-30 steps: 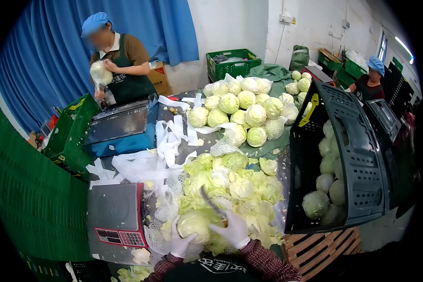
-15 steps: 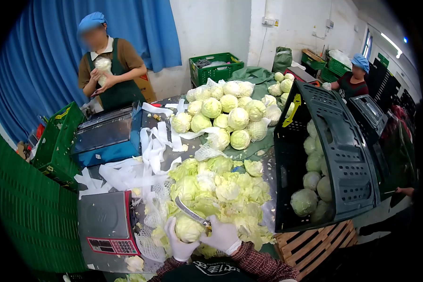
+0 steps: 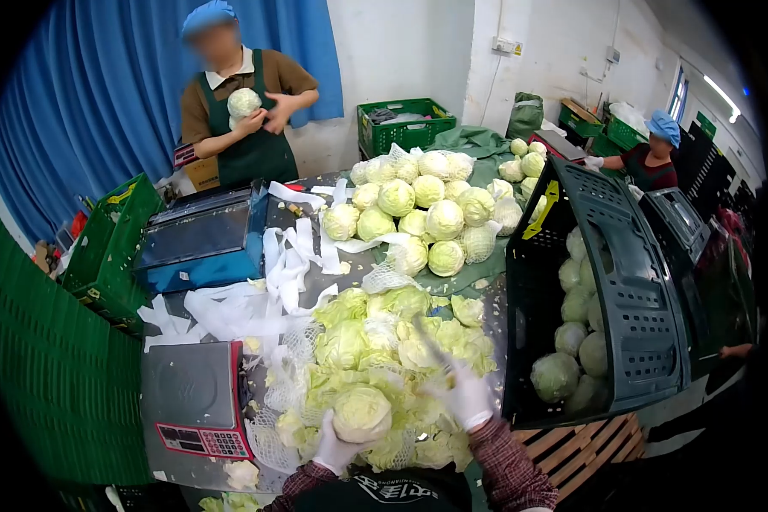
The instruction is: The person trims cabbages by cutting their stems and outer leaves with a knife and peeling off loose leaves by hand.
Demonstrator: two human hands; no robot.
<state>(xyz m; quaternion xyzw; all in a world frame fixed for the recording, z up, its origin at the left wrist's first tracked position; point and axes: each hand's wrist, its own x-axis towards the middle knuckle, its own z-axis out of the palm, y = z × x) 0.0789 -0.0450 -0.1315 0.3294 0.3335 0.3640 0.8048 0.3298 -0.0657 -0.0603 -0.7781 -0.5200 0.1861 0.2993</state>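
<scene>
A trimmed pale cabbage (image 3: 362,414) rests in my gloved left hand (image 3: 336,445), whose fingers curve round its left side and underside. My gloved right hand (image 3: 468,396) is to the right of it, apart from the cabbage, closed on a knife (image 3: 433,343). The knife's blade is blurred and points up and to the left, over the loose leaves. Loose cabbage leaves (image 3: 346,345) are heaped in front of both hands. Beyond them a pile of cabbages (image 3: 444,220), some in white net sleeves, sits partly on green cloth.
A tilted dark crate (image 3: 636,290) with cabbages stands at right over a wooden pallet (image 3: 584,452). A red-edged scale (image 3: 192,392) is at left, near white strips (image 3: 230,316). Across the table a person (image 3: 247,111) holds a cabbage; another person (image 3: 648,158) is at far right.
My right hand and knife have moved right, away from the cabbage, which my left hand now supports alone. The person across has shifted right, lowering one hand from the cabbage. My view has shifted slightly.
</scene>
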